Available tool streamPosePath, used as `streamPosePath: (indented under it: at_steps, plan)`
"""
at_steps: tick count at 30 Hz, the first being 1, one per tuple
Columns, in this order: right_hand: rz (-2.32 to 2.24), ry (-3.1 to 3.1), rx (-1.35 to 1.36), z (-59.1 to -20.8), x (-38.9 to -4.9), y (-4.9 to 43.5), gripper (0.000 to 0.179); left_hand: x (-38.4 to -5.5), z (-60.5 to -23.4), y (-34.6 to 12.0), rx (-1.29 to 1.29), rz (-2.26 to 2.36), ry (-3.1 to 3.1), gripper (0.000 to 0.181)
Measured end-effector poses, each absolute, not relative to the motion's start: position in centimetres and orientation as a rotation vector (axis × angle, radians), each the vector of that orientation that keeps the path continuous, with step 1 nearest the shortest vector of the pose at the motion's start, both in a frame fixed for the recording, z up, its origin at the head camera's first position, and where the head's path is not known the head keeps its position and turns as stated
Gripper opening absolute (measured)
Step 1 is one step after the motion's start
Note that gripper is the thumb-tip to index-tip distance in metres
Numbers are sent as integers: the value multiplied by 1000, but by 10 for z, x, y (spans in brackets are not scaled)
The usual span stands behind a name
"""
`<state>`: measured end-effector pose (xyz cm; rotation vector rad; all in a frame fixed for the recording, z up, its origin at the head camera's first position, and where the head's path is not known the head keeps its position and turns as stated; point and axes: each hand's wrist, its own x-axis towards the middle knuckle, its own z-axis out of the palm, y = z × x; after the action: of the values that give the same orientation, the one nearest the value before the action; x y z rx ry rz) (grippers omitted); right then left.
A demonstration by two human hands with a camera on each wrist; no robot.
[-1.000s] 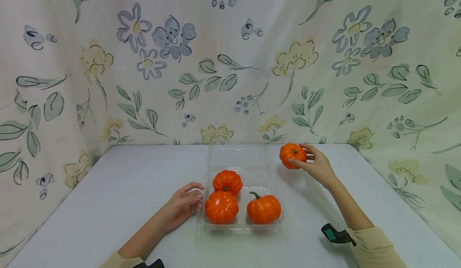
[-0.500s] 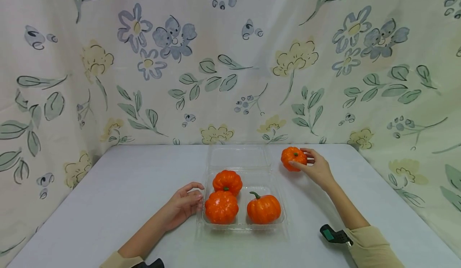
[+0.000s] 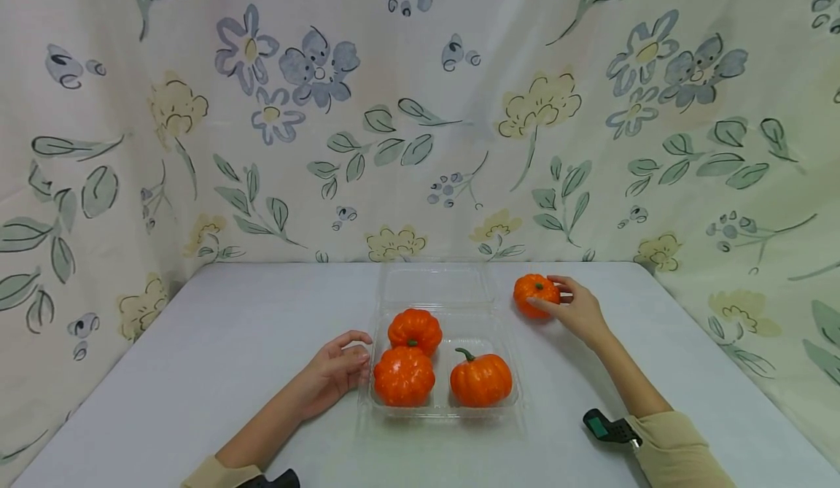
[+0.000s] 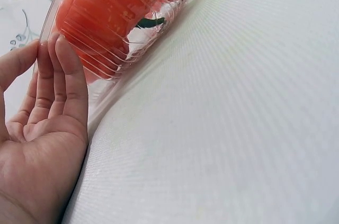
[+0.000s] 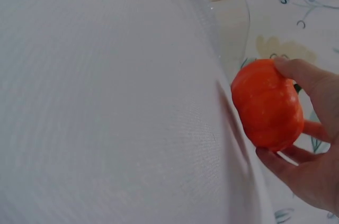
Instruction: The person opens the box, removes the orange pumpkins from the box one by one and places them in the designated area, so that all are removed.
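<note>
- orange pumpkin right of container is probably feeling light, stiff
- right hand is clamping fingers on its sides, likely best
- left hand is touching container, fingers' pinch unclear

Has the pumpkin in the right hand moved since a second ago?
Yes: in the head view the pumpkin has moved down, now wholly below the floral curtain.

Bare hands; beige sleeves; black wrist devices, the right one partly green.
</note>
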<state>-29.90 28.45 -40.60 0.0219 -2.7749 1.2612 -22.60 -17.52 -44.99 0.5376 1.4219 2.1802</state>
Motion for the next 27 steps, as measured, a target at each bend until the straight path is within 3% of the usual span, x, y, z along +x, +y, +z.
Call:
streamPosePath:
  at_steps: [27]
  plan:
    - [1249, -2819, 44, -408, -299, 286, 74, -226, -449, -175, 518, 2174, 1439, 19]
